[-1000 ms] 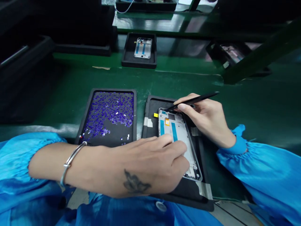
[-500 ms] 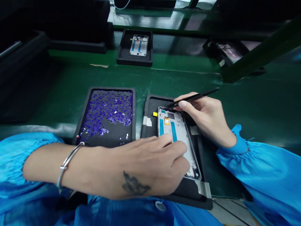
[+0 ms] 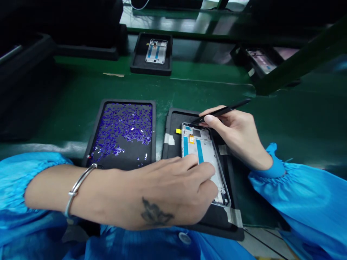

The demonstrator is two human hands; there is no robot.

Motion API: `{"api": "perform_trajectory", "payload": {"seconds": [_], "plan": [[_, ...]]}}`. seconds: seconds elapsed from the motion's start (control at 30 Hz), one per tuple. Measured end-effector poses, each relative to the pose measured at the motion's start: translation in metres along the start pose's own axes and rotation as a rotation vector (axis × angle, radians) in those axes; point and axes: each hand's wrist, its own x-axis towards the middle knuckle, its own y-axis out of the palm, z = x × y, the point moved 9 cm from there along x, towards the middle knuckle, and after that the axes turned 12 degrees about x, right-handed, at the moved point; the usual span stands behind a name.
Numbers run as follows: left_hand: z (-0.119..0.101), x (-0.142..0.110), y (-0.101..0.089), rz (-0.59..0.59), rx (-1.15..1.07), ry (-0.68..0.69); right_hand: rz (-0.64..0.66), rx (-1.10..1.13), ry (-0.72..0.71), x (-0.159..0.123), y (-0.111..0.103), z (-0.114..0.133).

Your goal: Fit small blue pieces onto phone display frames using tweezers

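Note:
My right hand (image 3: 233, 130) is closed in a pinch round black tweezers (image 3: 231, 107). Their tips reach the top edge of a silver phone frame (image 3: 214, 151), where fine detail is too small to make out. Blue strips and an orange flex piece (image 3: 191, 139) show on the frame, and a yellow tab (image 3: 178, 131) sticks out at its left. The frame lies in a black foam tray (image 3: 169, 124). My left hand (image 3: 179, 191) is curled over the lower part of the frame; its fingertips are hidden, so I cannot see what they grip.
To the left, a dark tray (image 3: 154, 137) holds many tiny purple-edged pieces. Farther back, a small black tray (image 3: 135, 65) carries another phone frame (image 3: 156, 51). A green post (image 3: 284, 68) slants across the right, near another phone part (image 3: 261, 60). Dark bins stand at far left.
Both hands keep almost the same pose. The tweezers have shifted very slightly left, and the whole view has drifted a little.

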Motion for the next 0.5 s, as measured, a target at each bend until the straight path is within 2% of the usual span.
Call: {"api": "perform_trajectory", "payload": {"seconds": [0.13, 0.5], "plan": [[-0.0003, 0.0005, -0.0010, -0.017, 0.011, 0.001, -0.023, 0.068, 0.004, 0.0001, -0.0016, -0.0017], [-0.0022, 0.0031, 0.0014, 0.041, 0.020, 0.050, -0.016, 0.041, 0.043, 0.0001, -0.0006, -0.0025]]}}
